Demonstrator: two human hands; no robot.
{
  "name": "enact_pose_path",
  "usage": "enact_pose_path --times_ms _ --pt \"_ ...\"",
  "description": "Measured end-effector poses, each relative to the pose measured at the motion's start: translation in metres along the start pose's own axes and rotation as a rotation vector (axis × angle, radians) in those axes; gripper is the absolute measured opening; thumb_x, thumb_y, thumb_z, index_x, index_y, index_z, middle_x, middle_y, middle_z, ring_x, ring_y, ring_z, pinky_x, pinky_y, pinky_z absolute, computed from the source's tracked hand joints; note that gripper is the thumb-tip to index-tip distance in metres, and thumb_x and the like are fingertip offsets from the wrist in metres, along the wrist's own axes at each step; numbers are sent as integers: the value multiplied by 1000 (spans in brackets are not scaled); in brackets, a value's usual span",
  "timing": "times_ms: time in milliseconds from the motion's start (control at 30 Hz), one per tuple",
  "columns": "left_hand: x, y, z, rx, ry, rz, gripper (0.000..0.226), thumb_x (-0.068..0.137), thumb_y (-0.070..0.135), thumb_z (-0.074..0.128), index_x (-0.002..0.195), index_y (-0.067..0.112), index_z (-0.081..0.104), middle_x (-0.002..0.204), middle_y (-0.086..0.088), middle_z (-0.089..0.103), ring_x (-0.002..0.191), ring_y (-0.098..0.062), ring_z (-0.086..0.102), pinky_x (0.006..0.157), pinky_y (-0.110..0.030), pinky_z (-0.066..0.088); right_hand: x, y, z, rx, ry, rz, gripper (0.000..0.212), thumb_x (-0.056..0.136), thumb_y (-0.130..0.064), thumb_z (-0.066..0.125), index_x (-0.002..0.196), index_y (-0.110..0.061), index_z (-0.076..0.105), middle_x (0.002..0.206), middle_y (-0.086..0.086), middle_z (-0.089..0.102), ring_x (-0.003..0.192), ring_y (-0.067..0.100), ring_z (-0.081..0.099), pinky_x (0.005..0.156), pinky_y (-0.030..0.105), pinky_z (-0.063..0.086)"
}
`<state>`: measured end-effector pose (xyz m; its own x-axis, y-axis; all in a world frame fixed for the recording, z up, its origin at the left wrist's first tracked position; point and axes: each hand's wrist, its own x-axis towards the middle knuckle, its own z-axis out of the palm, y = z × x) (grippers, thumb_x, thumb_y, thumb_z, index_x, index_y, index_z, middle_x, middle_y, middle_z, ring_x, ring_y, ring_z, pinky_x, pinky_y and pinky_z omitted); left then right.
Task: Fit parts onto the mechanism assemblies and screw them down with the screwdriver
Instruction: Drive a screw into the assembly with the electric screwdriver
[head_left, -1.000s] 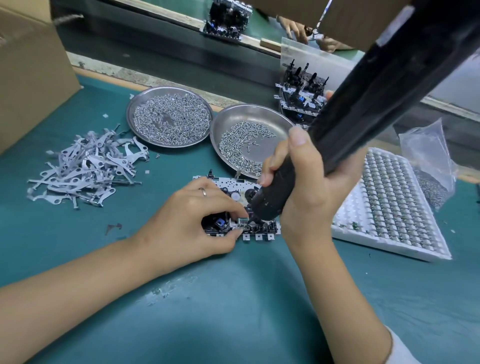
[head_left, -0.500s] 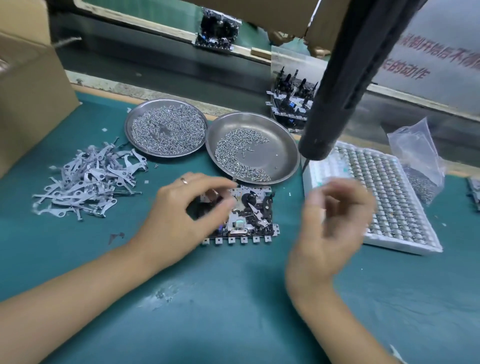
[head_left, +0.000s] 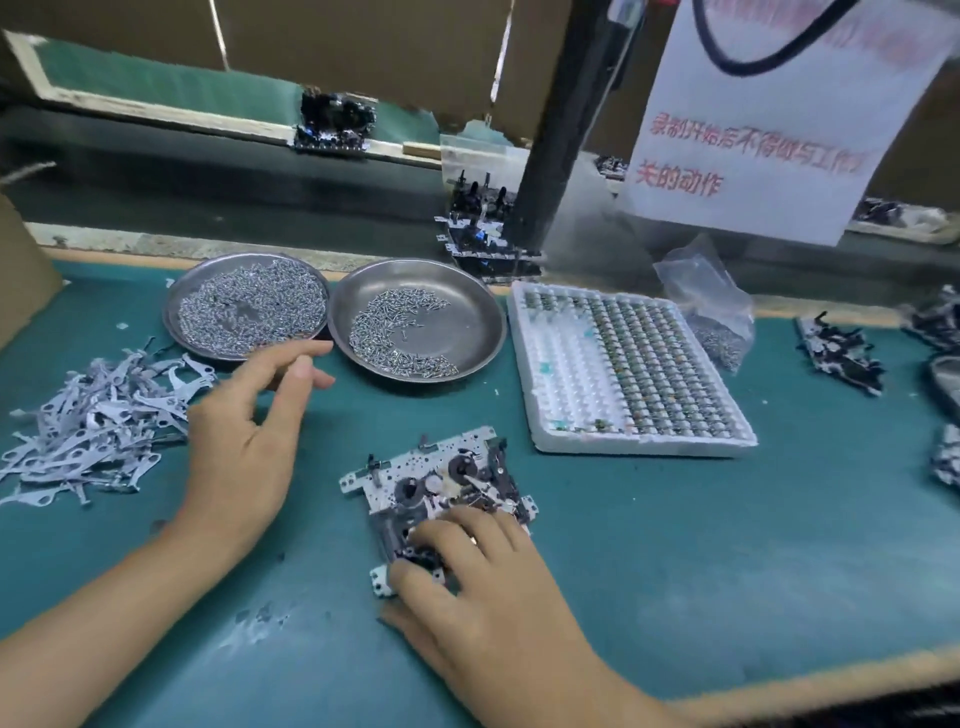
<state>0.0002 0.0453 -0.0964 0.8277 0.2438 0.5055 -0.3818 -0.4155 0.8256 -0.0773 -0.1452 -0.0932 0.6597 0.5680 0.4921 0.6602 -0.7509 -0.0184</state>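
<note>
Your right hand (head_left: 483, 577) rests on the near end of the mechanism assembly (head_left: 441, 483), fingers curled over its edge, holding it flat on the green worktop (head_left: 675, 545). Your left hand (head_left: 249, 431) is off it, fingers loose and apart, holding nothing, hovering between the pile of grey stamped levers (head_left: 93, 421) and the two screw dishes (head_left: 415, 322).

The screwdriver (head_left: 566, 130) hangs clear above the dishes, nobody on it.

Looks like you're between parts. Suggest:
- Pick one lever only; the pile is tangled, so lift it clean.
- Keep the right hand pinning the plate so it can't skate.
- Seat the part fully over its post before fetching a screw.
- Bring the driver down square; a tilted bit will likely cam out.
</note>
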Motion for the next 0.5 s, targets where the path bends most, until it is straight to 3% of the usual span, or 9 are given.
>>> enact_pose_path --times_ms 67,133,233,333,433,500 --pt "-1 -1 -1 15 -10 -3 20 90 46 41 100 47 59 88 25 66 69 -32 54 58 -12 40 -18 5 -11 -5 38 16 13 73 -34 66 78 -26 74 74 1 66 72 21 65 65 26 52" --pt "-1 -4 -1 32 -21 -12 21 90 48 41 100 47 60 89 22 66 70 -43 52 56 -11 38 -36 12 -22 -32 90 45 16 72 -29 65 83 -29 76 70 1 63 67 21 64 63 25 51" --pt "-2 -7 -1 32 -33 -7 22 91 50 41 101 46 61 89 21 66 69 -50 51 55 -9 38 -67 31 -37 -117 116 101 27 84 -27 51 90 -29 77 71 5 63 67 24 64 64 29 53" --pt "-2 -8 -1 21 -34 -1 22 90 53 41 100 50 61 89 22 66 69 -36 53 58 -7 39 -106 64 -53 -198 68 201 30 86 -29 50 96 -21 77 79 10 62 70 29 61 66 34 51" --pt "-1 -10 1 8 -42 2 22 90 55 41 99 53 60 89 23 66 77 -7 61 67 -7 41 -133 111 -69 -397 19 409 33 86 -24 46 95 -12 76 91 17 62 79 37 62 78 50 47" --pt "-2 -11 1 18 -48 -1 22 90 55 41 100 53 60 88 23 66 77 -17 60 65 -8 40 -137 141 -77 -544 21 580 31 71 -7 53 93 -6 75 100 26 61 88 45 62 82 63 42"
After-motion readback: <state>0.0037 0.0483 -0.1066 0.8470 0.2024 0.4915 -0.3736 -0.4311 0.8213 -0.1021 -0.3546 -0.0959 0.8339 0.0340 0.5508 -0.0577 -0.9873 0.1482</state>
